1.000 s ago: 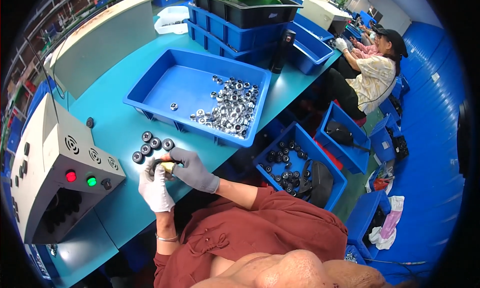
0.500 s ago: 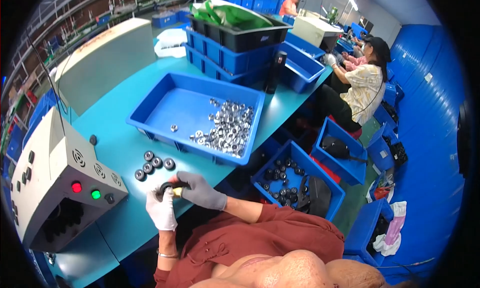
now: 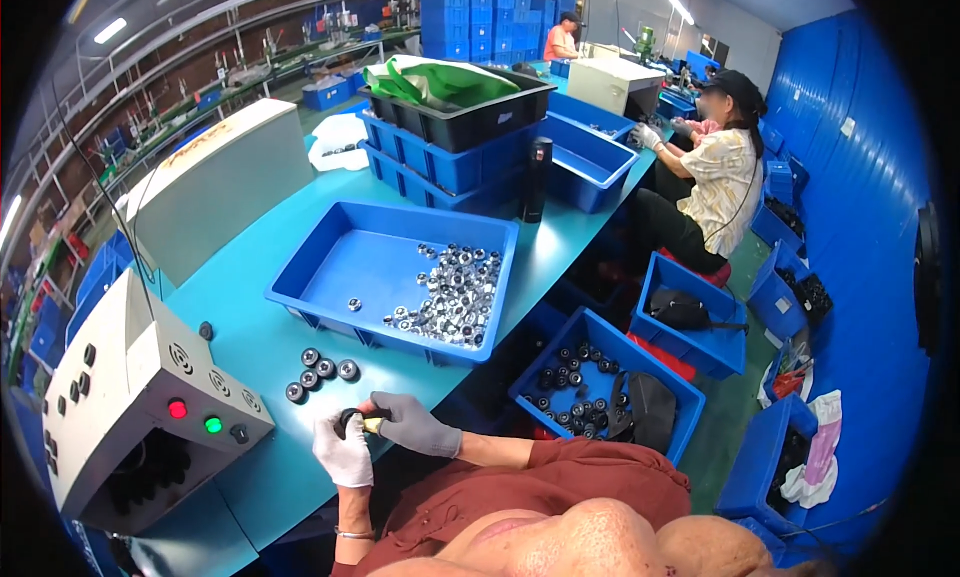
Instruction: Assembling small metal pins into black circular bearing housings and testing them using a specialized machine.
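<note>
My left hand (image 3: 343, 457), in a white glove, is closed on a small black round part (image 3: 349, 418). From the other side my right hand (image 3: 422, 429), in a grey glove, grips a small yellow-handled tool (image 3: 373, 425) whose end meets the black part. My fingers hide the tool's tip. Just beyond my hands, a cluster of black wheel-like parts (image 3: 325, 369) lies on the teal table (image 3: 240, 352). Behind them stands a blue tray (image 3: 335, 262) with shiny metal parts (image 3: 455, 299) heaped on its right side.
A beige machine (image 3: 130, 387) with red and green buttons stands at left. Stacked bins (image 3: 440, 162) and a black cylinder (image 3: 536, 180) are farther back. Right of the table, a blue bin (image 3: 520, 385) holds black parts and a dark bag. Another person (image 3: 715, 177) sits beyond.
The head view has tilted up, so the scene sits lower in it. Both hands keep their hold on the black part and the yellow-handled tool.
</note>
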The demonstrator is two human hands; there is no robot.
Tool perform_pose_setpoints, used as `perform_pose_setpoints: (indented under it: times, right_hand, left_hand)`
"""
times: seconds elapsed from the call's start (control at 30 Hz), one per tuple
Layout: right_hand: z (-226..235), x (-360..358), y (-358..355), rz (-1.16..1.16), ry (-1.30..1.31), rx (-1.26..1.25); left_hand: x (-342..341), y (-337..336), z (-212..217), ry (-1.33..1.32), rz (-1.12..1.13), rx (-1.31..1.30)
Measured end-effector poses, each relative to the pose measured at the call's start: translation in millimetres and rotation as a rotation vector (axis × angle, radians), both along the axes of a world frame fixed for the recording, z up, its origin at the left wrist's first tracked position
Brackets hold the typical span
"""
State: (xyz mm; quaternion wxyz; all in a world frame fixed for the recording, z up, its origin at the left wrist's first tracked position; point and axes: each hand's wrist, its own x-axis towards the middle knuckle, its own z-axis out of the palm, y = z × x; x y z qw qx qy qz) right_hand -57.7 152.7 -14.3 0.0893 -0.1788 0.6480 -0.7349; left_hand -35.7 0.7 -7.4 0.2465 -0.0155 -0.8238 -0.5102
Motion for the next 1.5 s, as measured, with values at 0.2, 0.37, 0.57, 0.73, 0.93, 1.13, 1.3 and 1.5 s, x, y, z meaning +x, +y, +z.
perform_pose_setpoints:
  times: [0.2, 0.37, 0.57, 0.73, 0.93, 1.13, 1.3, 1.5]
  right_hand:
    - [-1, -5, 0, -0.124, 0.153, 0.081]
    - [-2, -5, 2, -0.111, 0.103, 0.104]
    - [18, -4, 7, -0.063, 0.049, 0.020]
    - [15, -6, 0, -0.126, 0.290, 0.073]
    - [16, -11, 4, -0.109, 0.337, 0.064]
    - [14, -15, 4, -0.125, 0.370, 0.036]
    - [12, -17, 5, -0.132, 0.387, 0.072]
    - [9, -14, 2, -0.249, 0.461, 0.155]
  left_hand:
    - [-9, -2, -16, -0.056, -0.062, 0.223]
    - [-7, -6, -6, -0.278, -0.140, 0.486]
    - [1, 0, 3, -0.393, -0.216, 0.911]
    - [9, -1, 16, -0.321, -0.133, 0.474]
    - [10, -7, 9, -0.267, -0.152, 0.295]
    - [4, -3, 7, -0.339, -0.137, 0.526]
    - [2, 0, 2, -0.295, -0.054, 0.384]
    - [1, 2, 1, -0.380, -0.039, 0.379]
